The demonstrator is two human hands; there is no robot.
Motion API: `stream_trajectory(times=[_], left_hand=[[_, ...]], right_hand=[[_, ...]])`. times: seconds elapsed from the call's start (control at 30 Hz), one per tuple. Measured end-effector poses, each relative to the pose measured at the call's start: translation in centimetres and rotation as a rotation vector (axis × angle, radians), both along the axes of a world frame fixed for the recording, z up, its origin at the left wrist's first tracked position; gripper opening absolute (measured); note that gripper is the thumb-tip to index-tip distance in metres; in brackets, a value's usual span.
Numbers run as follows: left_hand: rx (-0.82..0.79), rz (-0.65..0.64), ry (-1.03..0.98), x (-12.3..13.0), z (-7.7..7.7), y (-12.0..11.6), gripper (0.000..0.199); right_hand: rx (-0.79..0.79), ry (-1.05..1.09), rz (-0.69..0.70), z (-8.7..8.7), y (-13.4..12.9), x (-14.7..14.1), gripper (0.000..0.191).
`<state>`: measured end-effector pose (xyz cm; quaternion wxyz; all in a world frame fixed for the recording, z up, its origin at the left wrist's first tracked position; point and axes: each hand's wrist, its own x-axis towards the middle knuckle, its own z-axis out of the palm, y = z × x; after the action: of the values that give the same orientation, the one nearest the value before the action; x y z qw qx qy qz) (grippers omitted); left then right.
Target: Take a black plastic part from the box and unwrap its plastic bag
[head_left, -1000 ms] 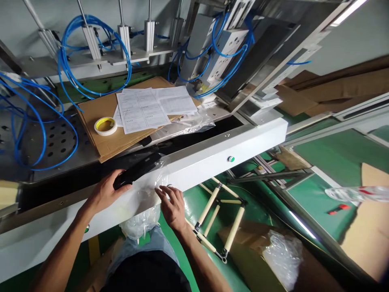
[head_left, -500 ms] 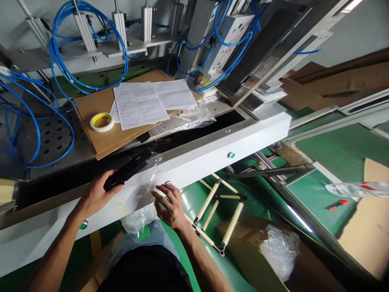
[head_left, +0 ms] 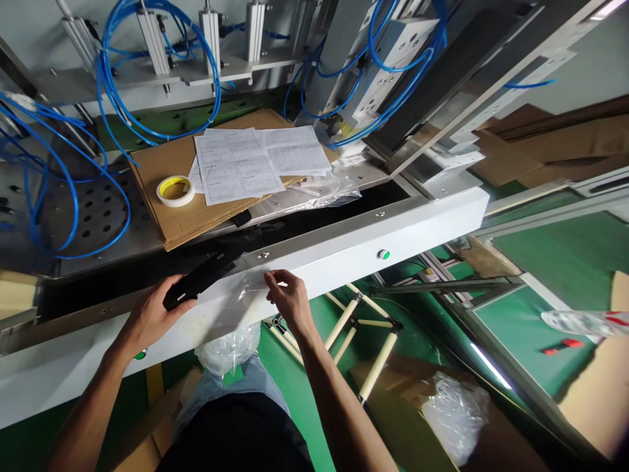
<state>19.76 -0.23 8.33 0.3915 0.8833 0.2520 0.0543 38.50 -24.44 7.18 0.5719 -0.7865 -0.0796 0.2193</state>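
While the left hand [head_left: 152,314] grips a black part [head_left: 199,282], the right hand [head_left: 289,298] seemingly pinches a clear bag [head_left: 236,305].

A single head-worn camera looks forward and steeply down, tilted, from close above the person's lap. The white machine rail [head_left: 344,252] crosses mid-frame from 8 to 2 o'clock; both hands sit near, toward 7 o'clock; green floor [head_left: 535,328] fills 4 o'clock.

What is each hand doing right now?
Left hand: closed on a black part.
Right hand: pinching a clear plastic bag.
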Motion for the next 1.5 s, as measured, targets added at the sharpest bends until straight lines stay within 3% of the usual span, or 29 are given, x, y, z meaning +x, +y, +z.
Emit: stream_trajectory(times=[0.37,0.53,0.83,0.97,1.23,1.37,1.5], left_hand=[[0.002,-0.006,0.008,-0.4,0.4,0.0,0.062],[-0.055,0.028,0.021,-0.3,0.6,0.0,0.062],[-0.028,0.057,0.036,-0.6,0.3,-0.1,0.066],[-0.044,0.061,0.036,-0.8,0.4,0.1,0.066],[-0.162,0.096,-0.036,-2.2,3.1,0.7,0.066],[-0.399,-0.072,-0.105,1.1,4.0,-0.6,0.062],[-0.620,-0.330,-0.135,6.9,2.2,-1.9,0.054]], right_hand=[[-0.106,-0.208,-0.052,-1.4,1.5,-0.9,0.039],[-0.133,-0.246,-0.072,-1.2,1.4,-0.8,0.039],[0.102,0.052,-0.156,0.1,1.6,-1.4,0.062],[0.095,0.105,-0.062,0.5,1.4,-1.5,0.062],[0.023,-0.068,-0.066,-0.8,2.0,-1.6,0.045],[0.033,-0.090,0.023,-1.4,2.7,-1.9,0.047],[0.051,-0.126,0.051,-1.5,3.1,-2.2,0.046]])
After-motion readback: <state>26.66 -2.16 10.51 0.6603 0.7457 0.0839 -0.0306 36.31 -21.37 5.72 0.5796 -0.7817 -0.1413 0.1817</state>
